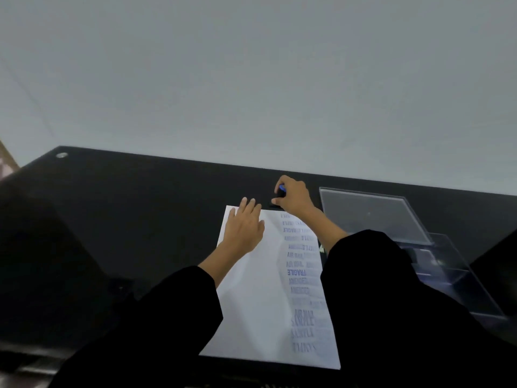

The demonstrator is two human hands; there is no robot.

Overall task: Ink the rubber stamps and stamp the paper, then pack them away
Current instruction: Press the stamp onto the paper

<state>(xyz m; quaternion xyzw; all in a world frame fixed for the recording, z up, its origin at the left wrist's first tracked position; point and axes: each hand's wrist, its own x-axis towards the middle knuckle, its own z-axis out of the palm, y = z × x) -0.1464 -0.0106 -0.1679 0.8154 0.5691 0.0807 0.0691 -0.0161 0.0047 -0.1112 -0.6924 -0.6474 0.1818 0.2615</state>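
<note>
A white sheet of paper [251, 303] lies on the black table [140, 205], with a column of blue stamped words down its right side. My left hand [244, 228] rests flat on the paper's far left corner, fingers spread. Just past the paper's far edge, my right hand [293, 197] is closed on a black rubber stamp with a blue top [281, 191]. The stamp's base sits on or close above something dark on the table; I cannot tell what.
A clear plastic storage box [453, 278] with compartments stands at the right, its transparent lid [372, 214] open toward the far side. Black sleeves cover both forearms. A plain grey wall rises behind the table's far edge.
</note>
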